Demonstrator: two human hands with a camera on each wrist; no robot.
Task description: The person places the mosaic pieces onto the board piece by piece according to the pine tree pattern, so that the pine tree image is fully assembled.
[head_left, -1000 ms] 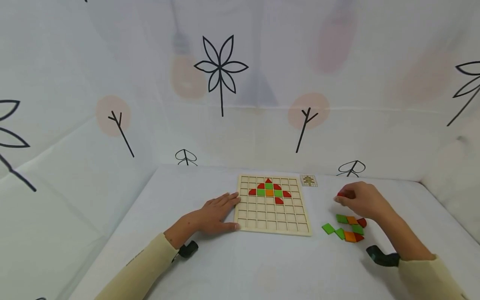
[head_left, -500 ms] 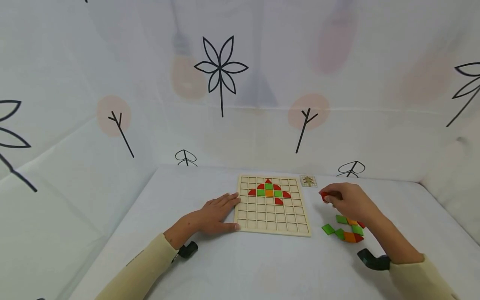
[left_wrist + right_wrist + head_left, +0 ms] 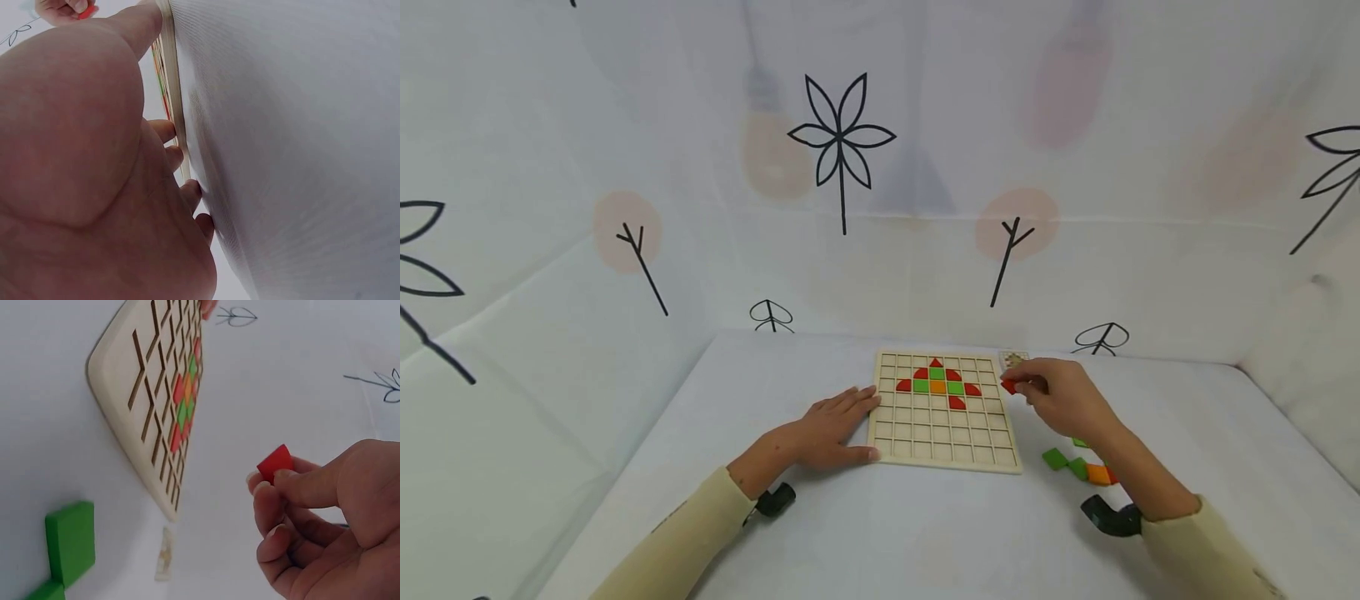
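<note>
With our left hand [image 3: 831,432] straight-fingered against the grid board [image 3: 940,450], we pinch the red tile [image 3: 275,461] in our right hand [image 3: 1062,397] near the board's right edge, judging it light, rigid and best held by its edges.

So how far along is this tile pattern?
Done: ten tiles in red, green and orange sit in the grid board. In hand: the right hand pinches a red tile near the board's right edge; the left hand touches its left edge. Probably left: placing that tile, plus the loose green, orange and red tiles on the table.
</note>
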